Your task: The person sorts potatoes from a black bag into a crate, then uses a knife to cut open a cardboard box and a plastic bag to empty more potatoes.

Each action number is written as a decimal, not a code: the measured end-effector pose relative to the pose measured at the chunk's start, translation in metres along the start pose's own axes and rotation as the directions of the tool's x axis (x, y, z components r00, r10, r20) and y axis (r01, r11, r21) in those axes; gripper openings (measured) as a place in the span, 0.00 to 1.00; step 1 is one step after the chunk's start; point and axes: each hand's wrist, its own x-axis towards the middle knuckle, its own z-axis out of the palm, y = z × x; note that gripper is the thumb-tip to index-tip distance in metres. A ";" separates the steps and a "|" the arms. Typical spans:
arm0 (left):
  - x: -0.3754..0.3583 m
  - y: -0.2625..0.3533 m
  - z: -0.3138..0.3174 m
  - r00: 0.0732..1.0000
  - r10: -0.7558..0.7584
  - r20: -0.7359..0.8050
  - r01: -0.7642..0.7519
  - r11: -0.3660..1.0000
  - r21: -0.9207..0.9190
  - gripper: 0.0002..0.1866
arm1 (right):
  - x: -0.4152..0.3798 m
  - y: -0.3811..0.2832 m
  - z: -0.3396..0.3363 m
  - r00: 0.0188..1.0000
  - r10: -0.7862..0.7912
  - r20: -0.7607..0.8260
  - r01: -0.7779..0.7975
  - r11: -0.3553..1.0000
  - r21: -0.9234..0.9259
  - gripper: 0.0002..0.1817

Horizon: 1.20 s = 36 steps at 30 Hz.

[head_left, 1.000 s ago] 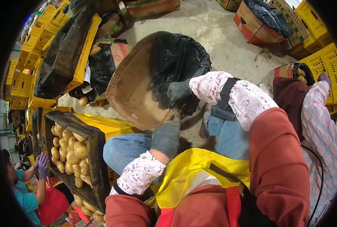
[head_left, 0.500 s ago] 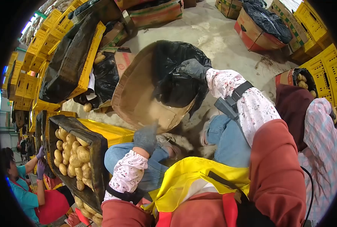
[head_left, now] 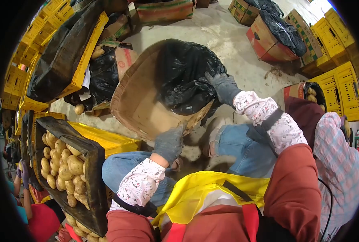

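A large cardboard box (head_left: 141,103) stands tilted between my knees, its open top facing me. Black plastic liner (head_left: 189,66) covers its far and right side, while bare cardboard shows at the left and bottom. My left hand (head_left: 168,144), in a grey glove, is closed at the box's near rim, with its fingertips partly hidden there. On the right side of the box, my gloved right hand (head_left: 224,89) lies against the liner with its fingers apart.
To my left, a black-lined crate of potatoes (head_left: 64,165) leans beside a yellow crate (head_left: 103,137). Lined cartons (head_left: 274,38) and stacked yellow crates (head_left: 340,90) stand right. A person in a checked sleeve (head_left: 340,161) is close on my right; another person (head_left: 42,218) works far left.
My left hand has moved right and up onto the near rim of the box. My right hand has gone from pinching the liner to lying spread at its right edge.
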 end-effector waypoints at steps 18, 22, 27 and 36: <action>-0.002 -0.004 0.035 0.987 0.140 -0.079 -0.140 0.990 0.006 0.23 | 0.036 0.083 0.073 0.939 0.136 0.316 -0.288 -0.192 0.938 0.16; -0.002 -0.001 0.029 0.995 0.103 -0.014 -0.103 0.995 0.001 0.23 | 0.054 0.075 0.084 0.958 0.179 0.225 -0.210 -0.097 0.973 0.15; 0.001 0.002 0.026 0.989 0.144 -0.032 -0.145 0.989 -0.024 0.17 | 0.088 0.097 0.102 0.906 0.419 0.064 0.135 -0.427 0.894 0.10; 0.002 0.002 0.038 0.982 0.186 0.020 -0.186 0.983 -0.004 0.19 | 0.032 -0.061 -0.012 0.560 -0.724 -0.401 0.820 0.554 0.145 0.07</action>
